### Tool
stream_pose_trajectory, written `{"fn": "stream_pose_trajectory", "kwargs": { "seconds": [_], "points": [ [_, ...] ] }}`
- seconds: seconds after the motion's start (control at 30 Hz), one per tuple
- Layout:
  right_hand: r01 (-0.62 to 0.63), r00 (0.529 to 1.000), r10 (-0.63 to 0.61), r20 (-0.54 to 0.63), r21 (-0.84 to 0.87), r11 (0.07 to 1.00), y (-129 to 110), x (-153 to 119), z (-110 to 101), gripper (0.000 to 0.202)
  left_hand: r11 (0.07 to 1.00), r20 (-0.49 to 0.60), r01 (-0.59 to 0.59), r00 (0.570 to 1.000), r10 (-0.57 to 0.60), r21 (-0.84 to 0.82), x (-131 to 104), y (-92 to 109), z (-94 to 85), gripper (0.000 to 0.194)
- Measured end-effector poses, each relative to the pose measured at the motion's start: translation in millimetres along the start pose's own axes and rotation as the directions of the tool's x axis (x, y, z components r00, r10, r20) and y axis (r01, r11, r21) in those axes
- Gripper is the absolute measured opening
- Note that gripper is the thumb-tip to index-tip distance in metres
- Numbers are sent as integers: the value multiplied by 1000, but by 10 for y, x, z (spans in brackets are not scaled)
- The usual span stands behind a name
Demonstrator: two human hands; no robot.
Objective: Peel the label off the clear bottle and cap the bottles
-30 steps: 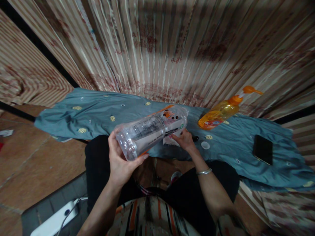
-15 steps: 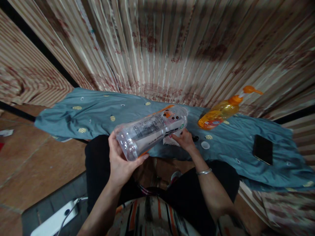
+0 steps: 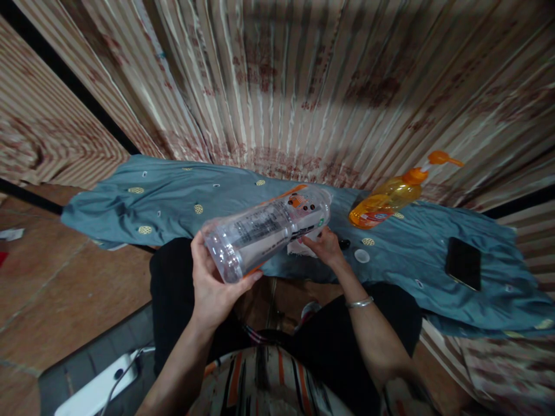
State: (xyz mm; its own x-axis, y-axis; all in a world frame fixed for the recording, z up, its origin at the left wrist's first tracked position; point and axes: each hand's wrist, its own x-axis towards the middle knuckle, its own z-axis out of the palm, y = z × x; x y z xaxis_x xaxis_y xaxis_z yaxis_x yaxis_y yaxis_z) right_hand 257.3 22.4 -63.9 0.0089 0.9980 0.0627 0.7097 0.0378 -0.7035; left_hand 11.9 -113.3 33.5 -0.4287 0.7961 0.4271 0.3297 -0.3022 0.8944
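Observation:
A clear plastic bottle (image 3: 269,231) with a printed orange and white label is held tilted above the cloth, its base toward the lower left. My left hand (image 3: 217,289) wraps round that base end, thumb along the underside. My right hand (image 3: 326,245) is closed at the bottle's other end, with a white tissue (image 3: 299,249) under its thumb; the bottle partly hides the tissue and the fingertips. Just right of this hand are a small black object (image 3: 344,244) and a round, whitish translucent cap (image 3: 361,256).
A patterned blue-green cloth (image 3: 173,190) covers the narrow surface. On it are a pump bottle of orange liquid (image 3: 384,202) and a black phone (image 3: 463,263). A striped curtain (image 3: 295,86) hangs behind. A white device with a cable (image 3: 97,387) lies at lower left.

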Motion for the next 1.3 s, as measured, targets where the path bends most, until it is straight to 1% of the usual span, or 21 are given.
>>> {"fn": "stream_pose_trajectory", "kwargs": {
  "seconds": [0.2,0.3,0.43,0.53,0.63,0.77,1.0,1.3],
  "points": [
    [4,1000,-4,7,-5,1000,5,11,-4,43,1000,-11,-7,1000,7,-10,-11,-14,7,105],
    [-8,1000,8,16,1,1000,23,19,1,44,1000,-1,9,1000,-9,-4,-10,-9,2,106],
    [-5,1000,5,-7,11,1000,53,23,19,45,1000,10,13,1000,-13,6,-6,5,-6,107],
    [-8,1000,7,-18,-6,1000,69,25,30,43,1000,26,7,1000,-7,11,1,20,-11,106],
    [-15,1000,15,-6,-29,999,69,27,31,43,1000,43,5,999,-5,5,10,31,-13,106],
    [-19,1000,19,-1,-49,999,65,27,32,46,1000,30,8,1000,-8,-4,12,33,-7,106],
    [-5,1000,4,-11,-42,999,70,21,37,41,1000,9,-1,1000,1,17,3,25,2,106],
    [-5,1000,5,9,-32,999,83,34,28,44,1000,-9,-17,1000,18,19,-6,0,1,106]
  ]
}}
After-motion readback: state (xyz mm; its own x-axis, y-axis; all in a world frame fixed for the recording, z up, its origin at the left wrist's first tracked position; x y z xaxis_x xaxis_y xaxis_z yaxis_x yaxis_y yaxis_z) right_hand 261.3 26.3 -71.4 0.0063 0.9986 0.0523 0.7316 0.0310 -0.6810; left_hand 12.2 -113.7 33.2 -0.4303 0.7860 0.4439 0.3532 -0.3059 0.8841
